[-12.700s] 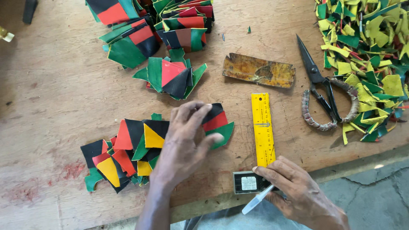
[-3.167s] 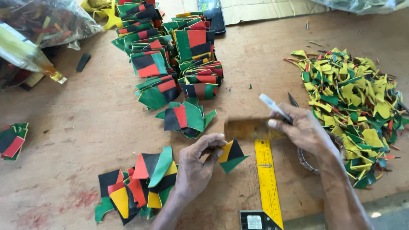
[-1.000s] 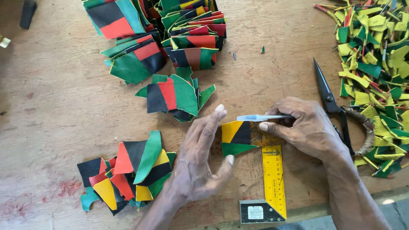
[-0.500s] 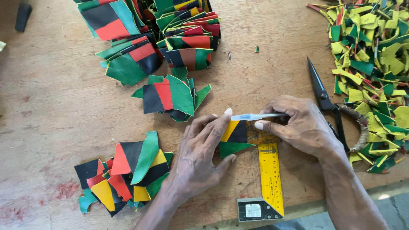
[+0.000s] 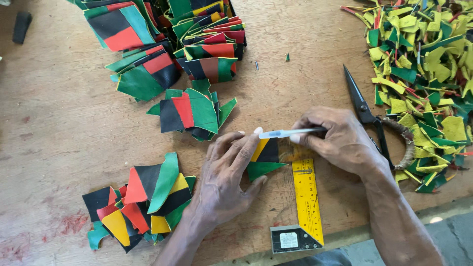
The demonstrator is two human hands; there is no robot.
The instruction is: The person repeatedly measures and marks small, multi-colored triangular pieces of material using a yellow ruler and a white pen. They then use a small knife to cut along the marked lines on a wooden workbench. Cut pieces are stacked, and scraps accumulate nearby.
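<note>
My left hand (image 5: 224, 175) lies flat with fingers spread on a small patch (image 5: 266, 157) of yellow, black and green leather, pinning it to the wooden table (image 5: 64, 133). My right hand (image 5: 340, 140) holds a white pen (image 5: 288, 132) sideways, its tip over the patch's top edge. A yellow try square (image 5: 305, 197) lies just right of the patch, partly under my right hand, its black stock near the table's front edge.
A loose heap of cut colour patches (image 5: 143, 197) sits left of my left hand. More patch stacks (image 5: 167, 54) fill the far middle. Black scissors (image 5: 367, 116) lie right of my right hand beside a pile of yellow and green scraps (image 5: 423, 64).
Compared with seconds ago, my left hand has left the near heap and set one patch beside the square. My right hand has come in with the pen over the patch.
</note>
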